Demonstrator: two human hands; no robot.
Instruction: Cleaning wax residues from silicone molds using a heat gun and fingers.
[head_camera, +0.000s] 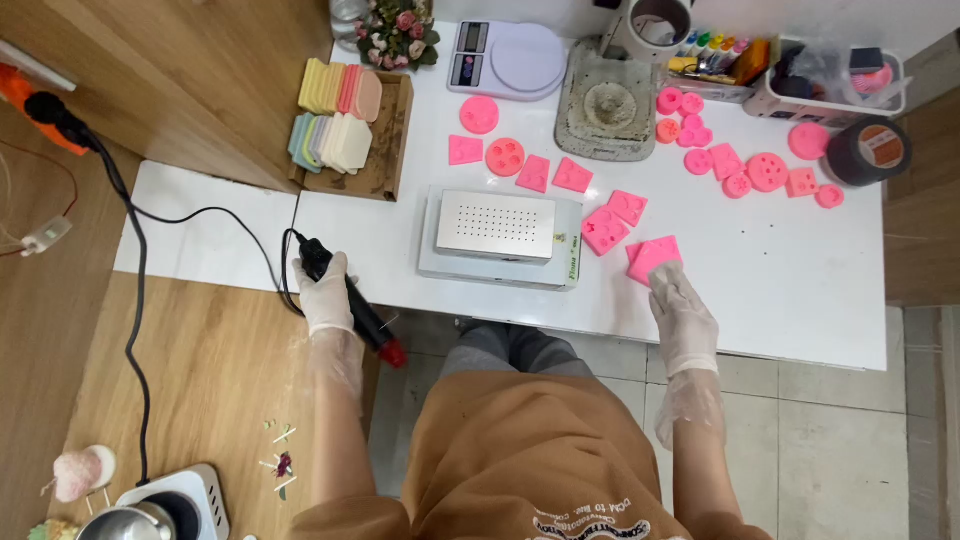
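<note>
My gloved left hand (326, 293) grips a black corded tool with a red tip (372, 328), held off the table's front edge and pointing down to the right. My gloved right hand (682, 318) rests its fingertips on a pink square silicone mould (654, 256) near the front of the white table (800, 270). A white and grey flat device with a perforated top (497, 225) sits between the two hands. More pink moulds (605, 228) lie just beyond my right hand.
Several pink moulds (767, 171) are scattered across the back of the table. A kitchen scale (508, 60), a grey tray (607, 102), a box of pastel slabs (340, 120), a tape roll (868, 150) and a bin (830, 80) line the far side. A hotplate (170, 505) stands on the floor.
</note>
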